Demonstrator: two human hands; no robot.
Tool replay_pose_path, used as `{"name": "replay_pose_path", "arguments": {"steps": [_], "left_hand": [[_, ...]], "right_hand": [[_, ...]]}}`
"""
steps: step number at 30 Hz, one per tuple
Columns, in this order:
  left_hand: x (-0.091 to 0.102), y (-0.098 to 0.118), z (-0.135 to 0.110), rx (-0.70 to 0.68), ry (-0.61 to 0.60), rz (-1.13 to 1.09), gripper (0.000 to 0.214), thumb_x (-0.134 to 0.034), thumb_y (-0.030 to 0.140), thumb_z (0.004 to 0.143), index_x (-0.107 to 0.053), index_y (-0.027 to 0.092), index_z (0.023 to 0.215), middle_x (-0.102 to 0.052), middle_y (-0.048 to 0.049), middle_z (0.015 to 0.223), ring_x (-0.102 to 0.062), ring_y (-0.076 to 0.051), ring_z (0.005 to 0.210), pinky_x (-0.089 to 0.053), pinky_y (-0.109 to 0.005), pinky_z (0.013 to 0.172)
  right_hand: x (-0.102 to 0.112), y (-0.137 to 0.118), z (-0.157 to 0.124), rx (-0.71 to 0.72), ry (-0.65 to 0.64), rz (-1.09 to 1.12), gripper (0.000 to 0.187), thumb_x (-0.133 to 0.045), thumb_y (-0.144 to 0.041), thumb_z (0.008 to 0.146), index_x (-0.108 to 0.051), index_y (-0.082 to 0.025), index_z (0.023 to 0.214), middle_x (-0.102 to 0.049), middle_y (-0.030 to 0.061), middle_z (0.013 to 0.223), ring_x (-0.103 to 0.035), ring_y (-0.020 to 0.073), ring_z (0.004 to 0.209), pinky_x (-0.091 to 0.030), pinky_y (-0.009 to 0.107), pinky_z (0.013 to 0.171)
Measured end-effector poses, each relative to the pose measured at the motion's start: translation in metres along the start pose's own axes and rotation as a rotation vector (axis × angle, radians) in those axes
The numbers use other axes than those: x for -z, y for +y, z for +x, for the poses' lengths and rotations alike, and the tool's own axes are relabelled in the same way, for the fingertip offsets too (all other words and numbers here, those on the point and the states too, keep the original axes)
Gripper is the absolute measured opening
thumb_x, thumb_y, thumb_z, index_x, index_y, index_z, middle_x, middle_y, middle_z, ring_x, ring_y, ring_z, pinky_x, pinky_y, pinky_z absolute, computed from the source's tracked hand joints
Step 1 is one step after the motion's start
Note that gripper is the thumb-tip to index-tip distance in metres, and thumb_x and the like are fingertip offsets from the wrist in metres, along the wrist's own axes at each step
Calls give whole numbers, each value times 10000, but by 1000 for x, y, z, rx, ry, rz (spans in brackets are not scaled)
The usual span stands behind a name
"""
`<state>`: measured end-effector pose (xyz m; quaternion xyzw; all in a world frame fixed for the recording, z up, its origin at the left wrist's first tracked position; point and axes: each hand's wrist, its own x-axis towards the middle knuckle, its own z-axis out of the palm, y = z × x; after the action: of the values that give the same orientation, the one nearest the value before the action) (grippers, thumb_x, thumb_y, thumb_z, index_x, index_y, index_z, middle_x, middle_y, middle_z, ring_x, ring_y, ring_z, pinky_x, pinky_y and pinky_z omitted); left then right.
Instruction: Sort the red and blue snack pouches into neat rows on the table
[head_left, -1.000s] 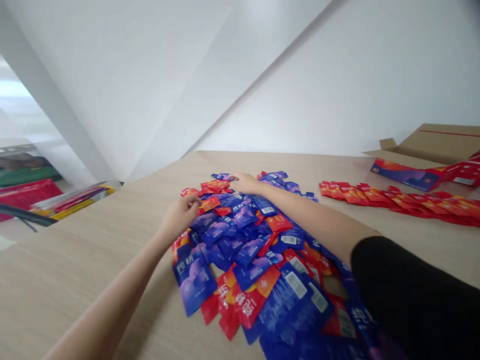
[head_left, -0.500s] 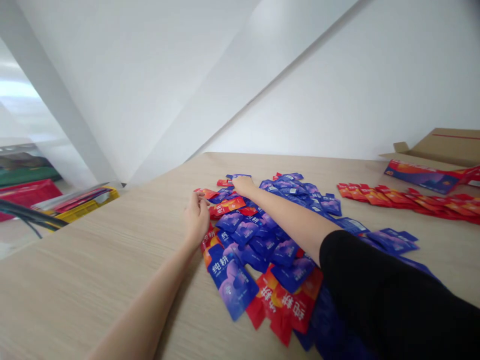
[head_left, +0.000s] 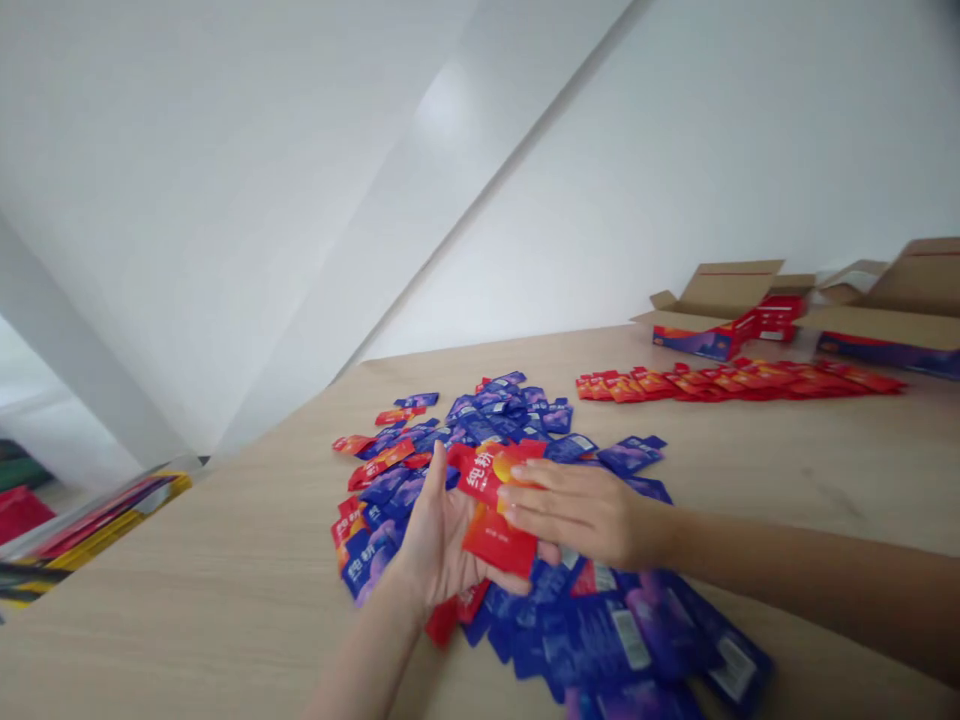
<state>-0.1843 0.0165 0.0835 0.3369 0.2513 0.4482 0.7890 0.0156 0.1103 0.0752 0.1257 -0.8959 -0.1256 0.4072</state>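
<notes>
Left hand (head_left: 439,545): palm up and loosely cupped, thumb sticking up along the left edge of a small stack of red packets (head_left: 491,500). The stack sits right in the palm, so this hand is carrying it.

Right hand (head_left: 585,512): comes in from the right with fingers laid out nearly straight across the top of the same stack. The thumb is hidden, so honestly can't tell whether it's gripping or just pressing down.

Red packets: sandwiched between the two hands, lifted a bit above the near edge of the pile, tilted with the far end higher.

Pile (head_left: 480,425): a messy spread of blue and red packets on the counter (head_left: 187,610), running from under the hands out toward the wall. Mostly blue ones lie closest to the camera.

Row of red packets (head_left: 739,382): laid out overlapping in a line, off to the right, well apart from the pile.

Boxes (head_left: 724,295): open cardboard ones behind that row, flaps up, red and blue stuff showing inside.

Yellow tray (head_left: 112,510): far left, past the counter edge, blurry.
</notes>
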Motion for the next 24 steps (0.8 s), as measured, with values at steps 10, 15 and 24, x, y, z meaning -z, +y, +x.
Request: {"name": "replay_pose_path", "arguments": {"steps": [10,15,24], "left_hand": [[-77,-92,69,-229,203,43,549,-616,76,865,-412,114,1373,-739,-113,888,-742,-199,700,-619,-227,573],[-113,-126,106,-257,392,-31,478,-600,47,868,-489,135,1325,-687,-140,1179,-694,-265,1043,-609,-366,860],[-164,-157,138,-224,339,-143,269,-438,101,956,-597,107,1173,-694,-122,1143,-681,-199,1069,-576,-325,918]], "right_hand": [[130,-28,-87,-217,-121,32,366,-423,-105,981,-604,-110,1299,-655,107,1267,-543,183,1269,-426,345,1116],[177,-42,-133,-457,164,-98,563,-397,-62,959,-397,-253,1487,-580,58,1359,-556,183,1250,-474,333,1082],[133,-86,-136,-604,32,-241,448,-454,-107,939,-536,-122,1380,-573,142,1362,-505,287,1304,-488,457,1066]]}}
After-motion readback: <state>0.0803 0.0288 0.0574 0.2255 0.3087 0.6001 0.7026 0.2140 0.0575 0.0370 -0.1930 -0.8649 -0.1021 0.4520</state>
